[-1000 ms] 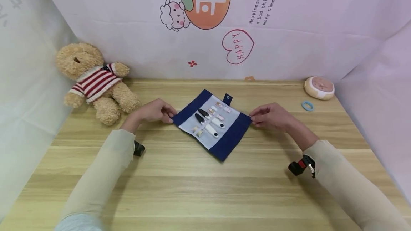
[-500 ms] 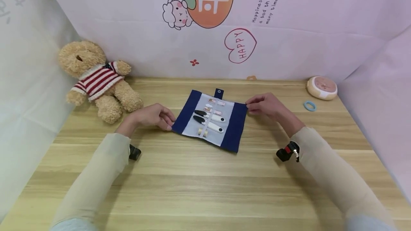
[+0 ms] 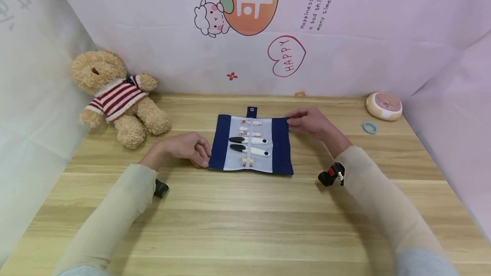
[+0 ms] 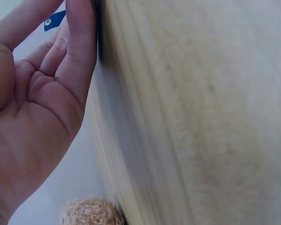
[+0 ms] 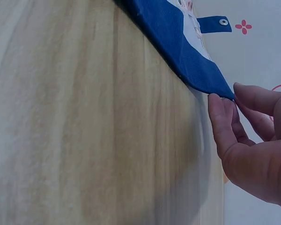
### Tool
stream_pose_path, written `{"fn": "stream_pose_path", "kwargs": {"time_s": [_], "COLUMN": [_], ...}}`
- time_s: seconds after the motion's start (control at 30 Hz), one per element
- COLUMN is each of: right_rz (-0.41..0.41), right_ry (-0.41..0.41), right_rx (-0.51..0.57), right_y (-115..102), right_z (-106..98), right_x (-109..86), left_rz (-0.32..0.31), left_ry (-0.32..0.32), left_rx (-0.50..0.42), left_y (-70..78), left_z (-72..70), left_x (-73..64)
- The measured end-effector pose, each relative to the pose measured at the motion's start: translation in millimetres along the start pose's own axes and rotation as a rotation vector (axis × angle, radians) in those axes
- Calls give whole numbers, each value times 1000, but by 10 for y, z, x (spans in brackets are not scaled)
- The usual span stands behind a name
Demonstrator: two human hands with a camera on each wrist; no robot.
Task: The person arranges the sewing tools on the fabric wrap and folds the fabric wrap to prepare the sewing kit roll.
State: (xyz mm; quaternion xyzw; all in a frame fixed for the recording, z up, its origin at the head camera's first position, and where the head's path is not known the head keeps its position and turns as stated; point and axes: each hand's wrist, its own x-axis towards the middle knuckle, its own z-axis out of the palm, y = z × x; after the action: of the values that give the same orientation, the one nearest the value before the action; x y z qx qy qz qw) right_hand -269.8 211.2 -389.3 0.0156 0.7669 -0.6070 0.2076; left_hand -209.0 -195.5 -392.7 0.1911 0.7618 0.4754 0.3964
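Observation:
A navy fabric tool pouch (image 3: 281,152) lies spread open on the table in the head view, its snap strap (image 3: 252,111) pointing to the back. On its grey lining, a pale band (image 3: 249,142) crosses two white-handled tools with black ends (image 3: 251,150), small pink-and-gold pieces (image 3: 251,133) and a short gold piece (image 3: 247,162). My left hand (image 3: 189,149) holds the pouch's near left corner; the fingertips are partly cut off in the left wrist view. At the far right corner, my right hand (image 3: 310,122) pinches the navy edge between thumb and fingers (image 5: 218,110).
A teddy bear (image 3: 119,97) in a striped sweater leans at the back left. Toward the back right are a light blue ring (image 3: 370,127) and a rounded beige-and-white object (image 3: 385,106). Printed white sheeting (image 3: 161,50) walls the table's back and sides.
The pouch has turned counterclockwise and now lies nearly square to the table. My left hand has come nearer the front, while my right hand has shifted back and to the left.

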Motion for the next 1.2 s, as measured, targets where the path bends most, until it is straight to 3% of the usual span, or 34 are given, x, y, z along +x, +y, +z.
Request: {"fn": "stream_pose_path", "kwargs": {"time_s": [0.37, 0.63, 0.83, 0.97, 1.2], "right_rz": [-33, -154, -244, -254, -257], "right_ry": [-35, -74, -264, -416, -576], "right_rx": [-14, -281, -389, -433, -498], "right_y": [29, 111, 97, 108, 149], "right_z": [-13, 13, 108, 194, 344], "right_x": [0, -183, -410, -549, -636], "left_rz": [23, 128, 199, 235, 222], "left_ry": [-4, 104, 82, 43, 1], "left_rx": [26, 220, 282, 324, 358], "left_y": [-5, 65, 105, 110, 155], "left_z": [16, 36, 145, 196, 250], "left_x": [4, -6, 43, 72, 163]}}
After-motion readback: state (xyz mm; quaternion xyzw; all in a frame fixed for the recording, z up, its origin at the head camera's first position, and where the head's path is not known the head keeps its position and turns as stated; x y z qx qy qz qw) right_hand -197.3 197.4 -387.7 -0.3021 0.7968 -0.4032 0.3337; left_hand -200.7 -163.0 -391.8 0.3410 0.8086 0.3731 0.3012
